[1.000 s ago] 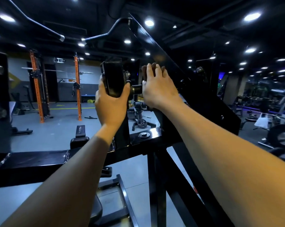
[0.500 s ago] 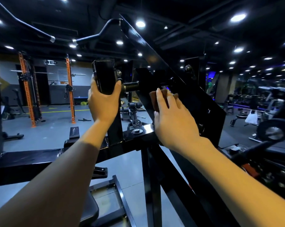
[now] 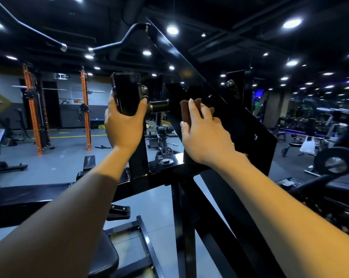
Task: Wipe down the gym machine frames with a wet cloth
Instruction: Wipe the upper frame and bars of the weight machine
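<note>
Pressing a brown cloth (image 3: 186, 111) flat against the black slanted frame plate (image 3: 235, 125), the right hand (image 3: 205, 137) has its fingers straight and spread over the fabric. Well apart from it, the left hand (image 3: 123, 125) grips a black padded block (image 3: 127, 93), thumb and fingers curled round its lower end. A threaded bolt (image 3: 159, 106) runs between block and frame. Two orange racks (image 3: 32, 109) stand on the grey floor (image 3: 69, 153) behind.

The grey floor (image 3: 69, 157) holds up the black machine frame (image 3: 181, 227). Two orange posts (image 3: 32, 109) stand on it far behind the frame, and a weight plate (image 3: 166, 152) rests near the frame.
</note>
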The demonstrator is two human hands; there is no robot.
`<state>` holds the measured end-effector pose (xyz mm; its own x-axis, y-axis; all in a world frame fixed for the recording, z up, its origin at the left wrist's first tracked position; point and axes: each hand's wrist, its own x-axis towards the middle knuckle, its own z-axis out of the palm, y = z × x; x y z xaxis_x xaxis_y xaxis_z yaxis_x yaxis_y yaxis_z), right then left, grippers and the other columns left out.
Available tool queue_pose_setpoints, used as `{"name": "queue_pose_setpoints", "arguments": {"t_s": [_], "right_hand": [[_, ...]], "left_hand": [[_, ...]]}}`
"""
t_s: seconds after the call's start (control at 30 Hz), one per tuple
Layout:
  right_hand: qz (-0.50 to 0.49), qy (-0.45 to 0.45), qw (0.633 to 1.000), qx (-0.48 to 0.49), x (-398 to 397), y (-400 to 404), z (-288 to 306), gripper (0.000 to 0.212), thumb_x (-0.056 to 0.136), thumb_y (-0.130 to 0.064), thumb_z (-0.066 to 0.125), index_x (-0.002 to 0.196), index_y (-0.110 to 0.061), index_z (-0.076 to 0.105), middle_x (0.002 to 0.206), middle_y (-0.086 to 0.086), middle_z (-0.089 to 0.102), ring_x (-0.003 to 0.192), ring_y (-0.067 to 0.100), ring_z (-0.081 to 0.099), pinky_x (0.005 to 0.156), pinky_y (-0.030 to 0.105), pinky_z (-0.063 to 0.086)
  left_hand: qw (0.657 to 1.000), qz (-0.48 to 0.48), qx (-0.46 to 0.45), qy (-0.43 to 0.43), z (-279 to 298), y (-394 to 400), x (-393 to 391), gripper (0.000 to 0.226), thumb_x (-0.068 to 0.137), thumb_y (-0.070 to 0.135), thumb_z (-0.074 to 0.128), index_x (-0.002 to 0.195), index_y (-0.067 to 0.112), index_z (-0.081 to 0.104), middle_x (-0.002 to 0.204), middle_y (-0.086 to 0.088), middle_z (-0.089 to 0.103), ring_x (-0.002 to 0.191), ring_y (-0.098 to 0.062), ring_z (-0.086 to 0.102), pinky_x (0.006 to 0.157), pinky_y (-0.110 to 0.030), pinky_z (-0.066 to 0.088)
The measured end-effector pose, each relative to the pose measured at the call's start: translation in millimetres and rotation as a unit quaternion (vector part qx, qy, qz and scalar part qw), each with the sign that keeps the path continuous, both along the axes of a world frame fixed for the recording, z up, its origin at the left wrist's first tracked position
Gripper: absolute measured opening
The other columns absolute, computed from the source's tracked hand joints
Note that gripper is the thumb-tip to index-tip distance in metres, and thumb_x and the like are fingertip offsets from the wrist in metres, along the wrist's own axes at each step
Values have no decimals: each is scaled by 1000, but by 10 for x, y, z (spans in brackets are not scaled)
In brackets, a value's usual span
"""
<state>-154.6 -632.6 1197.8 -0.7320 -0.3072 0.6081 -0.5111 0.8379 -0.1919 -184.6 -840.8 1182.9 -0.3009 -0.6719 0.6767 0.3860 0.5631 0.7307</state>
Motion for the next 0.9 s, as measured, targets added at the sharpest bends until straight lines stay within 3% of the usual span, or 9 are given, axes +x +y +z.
{"name": "queue_pose_setpoints", "arguments": {"t_s": [0.1,0.2,0.33,0.4,0.47,0.6,0.67,0.77,0.9], "right_hand": [[-11,20,1000,-6,64,59,-90,65,110,-44,32,166,-25,4,171,8,13,144,39,36,105,49,43],[-12,52,998,-18,84,56,-134,62,110,-40,34,165,-21,12,167,11,23,140,39,40,104,50,45],[18,121,990,-69,143,76,-193,60,109,-29,42,164,-19,20,163,10,33,139,33,42,108,46,46],[63,153,982,-95,232,75,-253,62,109,-25,47,165,-20,21,163,8,33,137,30,44,107,43,48],[123,153,972,-131,338,20,-386,62,108,-23,49,164,-21,22,161,6,36,136,26,46,105,39,49],[217,44,948,-229,485,-163,-671,58,111,-27,44,164,-25,22,158,1,39,137,20,47,109,43,48],[212,15,952,-218,500,-139,-746,62,110,-26,44,166,-26,16,158,0,38,137,19,47,110,44,47],[234,-23,953,-191,520,-70,-758,73,109,-26,50,167,-26,6,161,1,34,142,20,43,114,43,44],[242,-66,938,-237,662,2,-649,96,98,-35,70,167,-28,2,169,-5,19,149,9,30,106,8,31]], "left_hand": [[1000,-20,11,-15,8,16,24,91,81,73,66,154,26,39,139,-4,57,127,-24,54,103,-37,48],[999,1,19,-29,-135,199,156,83,89,55,71,155,21,34,148,-9,41,136,-26,40,100,-27,34],[996,77,-35,17,-428,464,412,33,87,24,72,114,17,54,121,-5,53,113,-23,48,90,-35,38],[998,-46,-37,-9,-460,568,539,10,92,17,69,94,21,60,96,1,63,89,-14,59,78,-37,49],[979,-194,11,-52,-422,668,699,8,98,19,65,92,23,69,86,2,70,78,-8,66,74,-38,56],[872,-451,164,-95,-282,761,996,35,102,40,57,113,11,74,107,-12,77,105,-26,73,92,-44,59],[839,-503,146,-150,-313,723,1102,50,94,55,57,122,16,72,115,-8,76,110,-23,72,94,-42,58],[842,-500,95,-177,-379,683,1160,30,101,32,60,124,17,71,116,-7,76,110,-23,72,92,-41,59],[824,-516,202,-117,-409,744,1159,25,105,15,52,122,13,70,114,-10,76,109,-25,72,86,-35,56]]}}
